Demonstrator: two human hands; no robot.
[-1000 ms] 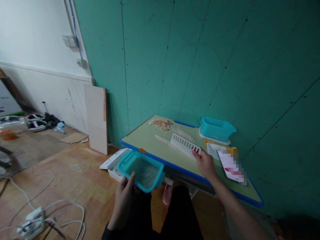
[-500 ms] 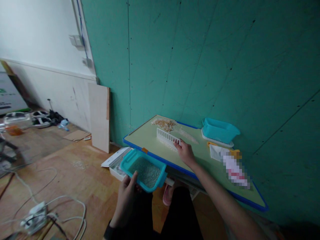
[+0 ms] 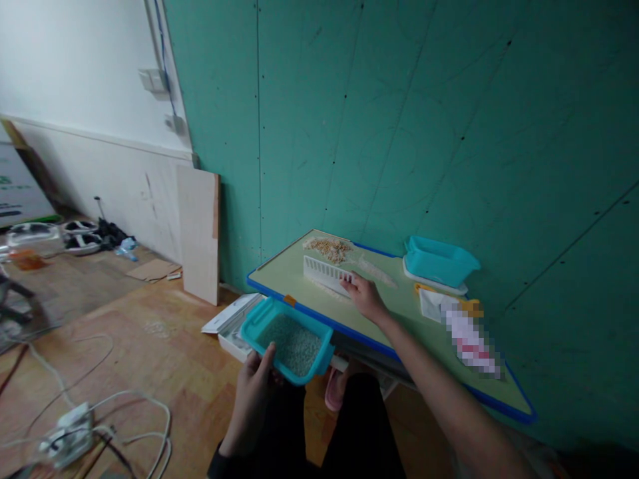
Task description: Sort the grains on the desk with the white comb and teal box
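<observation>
My left hand (image 3: 252, 392) grips a teal plastic tub (image 3: 287, 340) filled with pale grains, held just below the near edge of a small green table with a blue rim (image 3: 279, 273). My right hand (image 3: 366, 297) holds one end of a white slatted plastic piece (image 3: 327, 274) that stands on edge on the tabletop, fingers closed over it. A heap of tan grains (image 3: 328, 248) lies at the table's far corner, and a thin pale line of grains (image 3: 375, 271) lies just behind my right hand.
A second teal tub (image 3: 439, 259) sits on a white lid at the back right, beside a white and yellow item (image 3: 439, 304). A wooden board (image 3: 200, 233) leans on the green wall. Cables and a power strip (image 3: 70, 436) lie on the floor at left.
My right hand has slid the white slatted piece leftward across the table toward the near left edge. The left hand and teal tub have stayed about where they were.
</observation>
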